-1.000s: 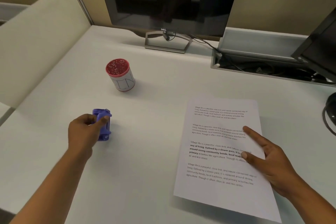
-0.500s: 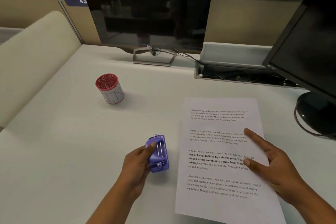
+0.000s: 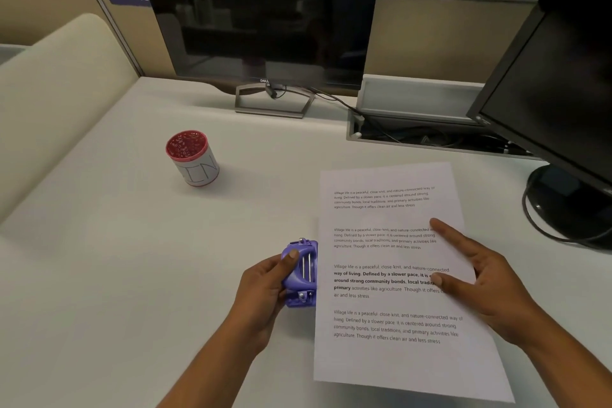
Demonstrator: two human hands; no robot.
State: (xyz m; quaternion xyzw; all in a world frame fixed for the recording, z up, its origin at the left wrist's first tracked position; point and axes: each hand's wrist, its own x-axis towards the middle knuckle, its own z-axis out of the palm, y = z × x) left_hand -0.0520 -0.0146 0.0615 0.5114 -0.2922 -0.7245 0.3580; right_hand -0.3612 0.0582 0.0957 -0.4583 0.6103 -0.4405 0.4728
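Note:
A printed sheet of paper (image 3: 394, 219) lies on the white desk (image 3: 132, 275), right of centre. My right hand (image 3: 480, 278) rests flat on its right half with the fingers straight and spread. My left hand (image 3: 265, 288) grips a small purple hole punch (image 3: 303, 272) from its left side. The punch sits against the sheet's left edge, about halfway down the page, with its metal pins showing on top.
A white cup with a red rim (image 3: 193, 157) stands at the back left of the desk. A dark monitor (image 3: 265, 10) stands behind it; a second monitor (image 3: 556, 83) with its round base and cables stands at the right. An open cable tray (image 3: 430, 136) runs along the back.
My left hand has carried the hole punch from the left of the desk rightward to the paper's left edge. My right hand has stayed on the sheet. The camera view has tilted up.

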